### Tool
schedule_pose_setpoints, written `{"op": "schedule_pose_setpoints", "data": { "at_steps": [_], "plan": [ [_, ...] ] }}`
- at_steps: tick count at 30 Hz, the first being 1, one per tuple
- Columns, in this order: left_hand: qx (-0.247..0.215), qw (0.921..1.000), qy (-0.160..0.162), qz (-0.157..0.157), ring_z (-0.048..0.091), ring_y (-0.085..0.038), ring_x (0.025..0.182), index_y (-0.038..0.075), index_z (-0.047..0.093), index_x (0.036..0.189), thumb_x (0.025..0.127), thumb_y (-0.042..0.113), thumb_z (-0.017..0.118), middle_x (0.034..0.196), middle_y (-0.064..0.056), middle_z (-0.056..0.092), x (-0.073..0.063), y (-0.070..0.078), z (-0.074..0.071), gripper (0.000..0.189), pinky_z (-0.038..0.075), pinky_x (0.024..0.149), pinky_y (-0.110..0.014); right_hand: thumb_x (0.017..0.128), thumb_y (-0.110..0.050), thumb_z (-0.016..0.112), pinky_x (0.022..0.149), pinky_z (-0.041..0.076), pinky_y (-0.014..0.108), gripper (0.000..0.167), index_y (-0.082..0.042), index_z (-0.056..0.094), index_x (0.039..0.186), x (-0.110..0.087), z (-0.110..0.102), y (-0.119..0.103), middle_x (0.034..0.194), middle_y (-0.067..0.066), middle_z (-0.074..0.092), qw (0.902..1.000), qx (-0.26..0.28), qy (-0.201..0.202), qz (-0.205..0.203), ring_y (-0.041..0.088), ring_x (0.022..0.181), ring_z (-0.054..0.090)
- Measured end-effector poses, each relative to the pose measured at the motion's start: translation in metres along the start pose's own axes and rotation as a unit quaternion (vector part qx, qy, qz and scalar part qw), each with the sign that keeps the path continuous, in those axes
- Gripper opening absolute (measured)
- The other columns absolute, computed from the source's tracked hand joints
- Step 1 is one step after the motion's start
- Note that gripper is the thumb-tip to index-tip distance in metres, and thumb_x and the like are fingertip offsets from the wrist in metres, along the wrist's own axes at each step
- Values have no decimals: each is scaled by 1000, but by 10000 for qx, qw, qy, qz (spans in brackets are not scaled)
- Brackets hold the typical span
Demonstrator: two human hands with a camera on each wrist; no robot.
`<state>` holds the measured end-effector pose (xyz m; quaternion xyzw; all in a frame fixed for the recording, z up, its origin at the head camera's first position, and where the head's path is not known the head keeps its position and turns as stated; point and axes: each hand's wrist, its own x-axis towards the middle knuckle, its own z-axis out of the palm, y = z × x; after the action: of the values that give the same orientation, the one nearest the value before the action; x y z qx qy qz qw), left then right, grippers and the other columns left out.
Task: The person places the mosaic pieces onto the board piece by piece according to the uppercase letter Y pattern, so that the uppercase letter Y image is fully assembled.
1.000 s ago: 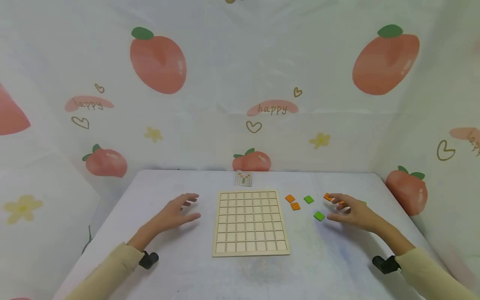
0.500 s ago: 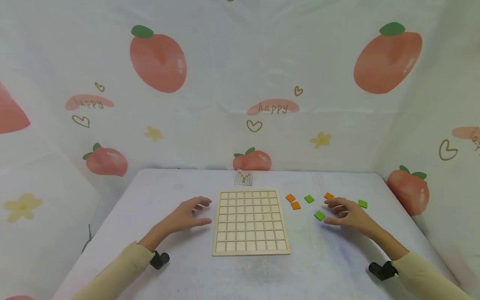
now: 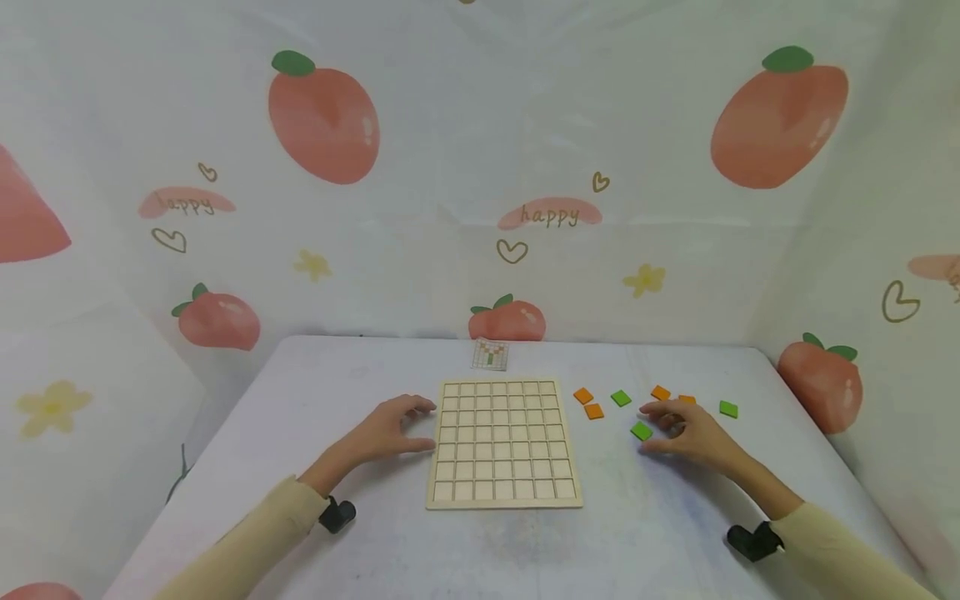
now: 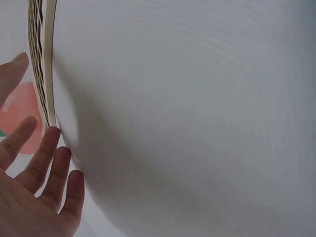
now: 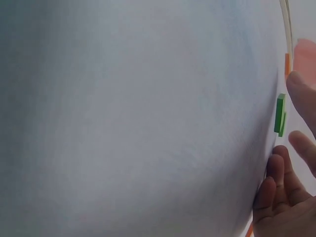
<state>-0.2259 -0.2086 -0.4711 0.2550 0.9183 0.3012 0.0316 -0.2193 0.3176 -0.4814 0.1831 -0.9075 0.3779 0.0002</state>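
Note:
A pale wooden grid board (image 3: 504, 443) lies flat at the middle of the table. My left hand (image 3: 386, 431) is at its left edge, thumb and fingers spread, fingertips right by the rim. In the left wrist view that hand (image 4: 42, 192) shows relaxed fingers close to the board's side (image 4: 42, 59). On the right, a green square tile (image 3: 641, 431) lies between the thumb and forefinger of my right hand (image 3: 693, 433), which hovers low around it with nothing gripped. The right wrist view has the green tile (image 5: 280, 113) by the thumb, fingers (image 5: 276, 173) loosely bent.
Two orange tiles (image 3: 594, 412) and a green tile (image 3: 621, 398) lie right of the board. More orange tiles (image 3: 661, 392) sit behind my right hand, with another green tile (image 3: 728, 409) farther right. A small printed pattern card (image 3: 491, 354) rests near the table's back edge.
My left hand has moved right, up to the board's left edge. My right hand has shifted slightly left and its thumb and forefinger have come around the near green tile.

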Motion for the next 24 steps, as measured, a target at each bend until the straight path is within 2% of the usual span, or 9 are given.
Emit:
{"op": "schedule_pose_setpoints", "data": {
  "at_steps": [5, 13, 24],
  "plan": [
    [101, 9999, -5, -126, 58, -30, 117, 6, 63, 132, 83, 35, 86, 129, -8, 63, 6, 4, 3, 62, 46, 100, -49, 74, -22, 93, 75, 50, 33, 55, 0, 70, 119, 1, 0, -5, 107, 5, 68, 9999, -73, 26, -99, 24, 90, 59],
    [163, 9997, 21, -152, 56, -27, 110, 8, 63, 131, 79, 35, 89, 123, -8, 61, 14, 5, 8, 64, 47, 95, -48, 74, -21, 93, 75, 50, 31, 53, 0, 71, 118, 5, 3, -5, 102, 3, 66, 9999, -138, 49, 43, 22, 88, 57],
    [227, 9993, -47, -279, 54, -33, 119, 10, 66, 130, 77, 34, 91, 129, -12, 57, 16, 10, 10, 63, 43, 102, -52, 75, -18, 92, 72, 49, 28, 44, 1, 73, 110, 6, 6, -3, 95, 0, 65, 9996, -256, 51, 42, 20, 84, 56]
  ]
}}
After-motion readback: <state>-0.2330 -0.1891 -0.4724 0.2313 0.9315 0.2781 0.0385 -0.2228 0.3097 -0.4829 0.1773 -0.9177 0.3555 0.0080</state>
